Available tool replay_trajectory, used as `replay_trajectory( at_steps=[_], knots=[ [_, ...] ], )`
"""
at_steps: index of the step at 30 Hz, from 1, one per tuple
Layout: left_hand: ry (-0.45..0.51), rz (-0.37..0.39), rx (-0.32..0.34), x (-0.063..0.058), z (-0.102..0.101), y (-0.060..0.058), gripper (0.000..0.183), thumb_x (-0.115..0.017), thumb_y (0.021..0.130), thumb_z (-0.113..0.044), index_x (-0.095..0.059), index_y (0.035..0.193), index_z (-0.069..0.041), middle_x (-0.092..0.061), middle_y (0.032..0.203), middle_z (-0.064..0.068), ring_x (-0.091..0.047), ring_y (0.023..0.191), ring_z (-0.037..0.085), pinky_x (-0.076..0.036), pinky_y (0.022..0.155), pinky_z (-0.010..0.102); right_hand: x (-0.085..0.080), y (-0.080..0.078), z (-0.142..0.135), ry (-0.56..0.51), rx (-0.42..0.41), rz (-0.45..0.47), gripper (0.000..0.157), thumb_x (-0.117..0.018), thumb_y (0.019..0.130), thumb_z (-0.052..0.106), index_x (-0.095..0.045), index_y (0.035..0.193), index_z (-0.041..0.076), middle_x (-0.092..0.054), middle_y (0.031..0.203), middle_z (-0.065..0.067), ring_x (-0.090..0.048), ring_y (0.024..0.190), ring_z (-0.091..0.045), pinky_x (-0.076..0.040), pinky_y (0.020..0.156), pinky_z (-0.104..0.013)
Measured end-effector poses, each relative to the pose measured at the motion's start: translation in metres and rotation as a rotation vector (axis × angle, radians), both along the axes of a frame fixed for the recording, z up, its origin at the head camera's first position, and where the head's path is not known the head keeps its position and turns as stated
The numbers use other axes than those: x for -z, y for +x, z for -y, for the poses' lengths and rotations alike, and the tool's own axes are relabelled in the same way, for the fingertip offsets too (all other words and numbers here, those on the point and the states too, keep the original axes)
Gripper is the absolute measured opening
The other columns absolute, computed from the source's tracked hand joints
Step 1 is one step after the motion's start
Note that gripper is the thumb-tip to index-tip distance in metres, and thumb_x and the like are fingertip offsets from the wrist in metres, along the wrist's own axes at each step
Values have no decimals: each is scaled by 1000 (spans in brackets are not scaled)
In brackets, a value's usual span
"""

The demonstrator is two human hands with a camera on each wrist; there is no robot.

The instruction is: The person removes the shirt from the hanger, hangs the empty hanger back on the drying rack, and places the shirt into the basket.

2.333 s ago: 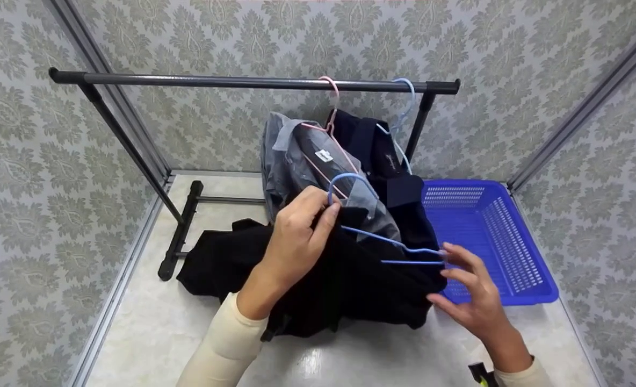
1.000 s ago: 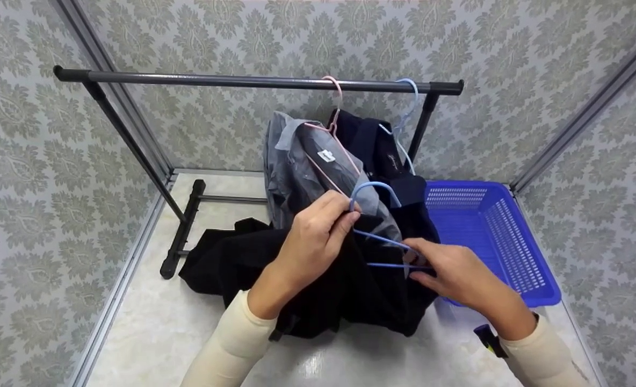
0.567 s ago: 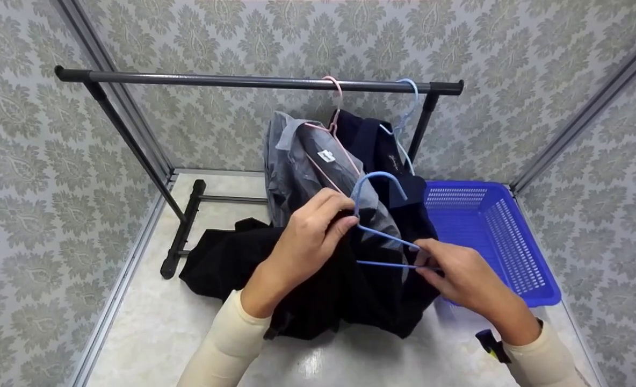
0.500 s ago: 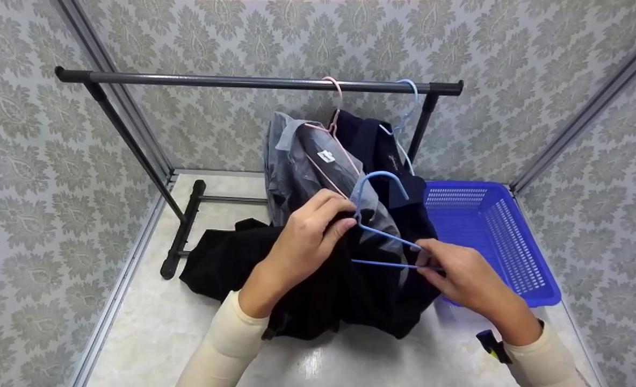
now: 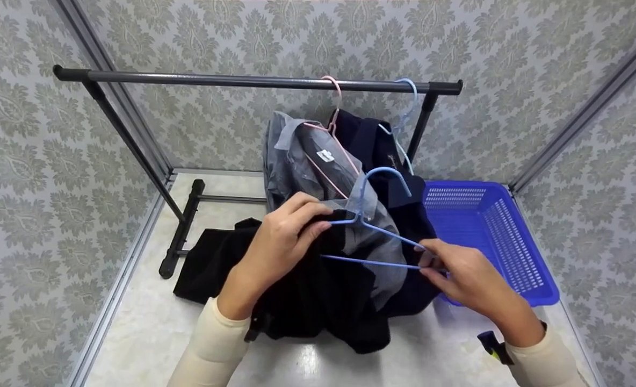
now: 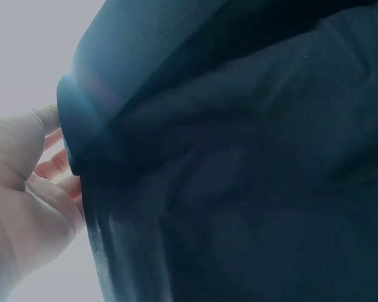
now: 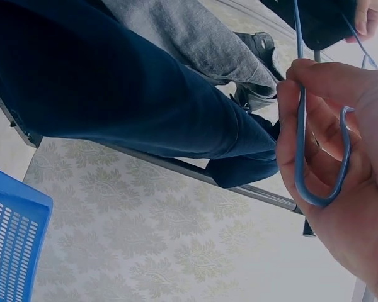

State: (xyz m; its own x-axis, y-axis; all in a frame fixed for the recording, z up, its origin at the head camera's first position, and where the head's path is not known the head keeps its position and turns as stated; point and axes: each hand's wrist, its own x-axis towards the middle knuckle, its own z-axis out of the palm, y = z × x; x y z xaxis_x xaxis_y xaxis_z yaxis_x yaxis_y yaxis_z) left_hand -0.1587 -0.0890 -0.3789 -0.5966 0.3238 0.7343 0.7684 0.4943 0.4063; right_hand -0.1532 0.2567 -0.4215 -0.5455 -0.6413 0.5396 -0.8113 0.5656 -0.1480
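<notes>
A blue wire hanger (image 5: 385, 263) is held at its bare right end by my right hand (image 5: 465, 271), with finger and thumb around the wire. In the right wrist view, the looped end of this hanger (image 7: 300, 145) lies inside the curled fingers. My left hand (image 5: 280, 242) pinches the top edge of a black shirt (image 5: 302, 301), where the hanger's left arm runs into the cloth. The hanger's left end is hidden by the shirt. Black cloth fills most of the left wrist view, the left hand (image 6: 25, 182) at its edge. The hook points up and right, off the rail.
Behind stands a clothes rack with a dark rail (image 5: 216, 80). A grey shirt (image 5: 296, 156) hangs there on a pink hanger (image 5: 333, 107), beside a navy garment (image 5: 358, 134) on a light blue hanger (image 5: 412, 102). A blue perforated basket (image 5: 533, 258) sits at right.
My right hand has come to grip the hanger's right end. My left hand has gone from the hook's base leftward with the black shirt, baring more of the hanger.
</notes>
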Motion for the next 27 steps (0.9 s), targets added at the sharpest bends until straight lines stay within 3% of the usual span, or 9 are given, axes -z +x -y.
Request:
replay_trajectory(
  at_steps=[7, 17, 27],
  knots=[
    [-12, 56, -34, 16, 27, -4, 18, -64, 92, -21, -70, 107, -13, -63, 102, -1, -62, 93, 11, -49, 85, 25, -1, -1, -3, 15, 36, -22, 47, -82, 70, 8, -62, 112, 9, -67, 83, 11, -65, 69, -2, -52, 60, -19],
    [36, 146, -54, 51, 69, -13, 16, -66, 90, -14, -71, 105, -12, -66, 103, -1, -63, 97, 14, -47, 89, 26, 1, -1, -10, 60, 67, -29, 50, -82, 69, 8, -61, 115, 9, -66, 81, 13, -65, 69, -1, -52, 61, -19],
    [84, 184, -112, 79, 90, -21, 15, -66, 89, -8, -71, 103, -11, -66, 102, -1, -63, 97, 14, -46, 90, 23, 2, -2, -14, 68, 79, -28, 50, -82, 68, 7, -62, 114, 11, -66, 81, 15, -65, 68, 0, -52, 60, -18]
  ],
)
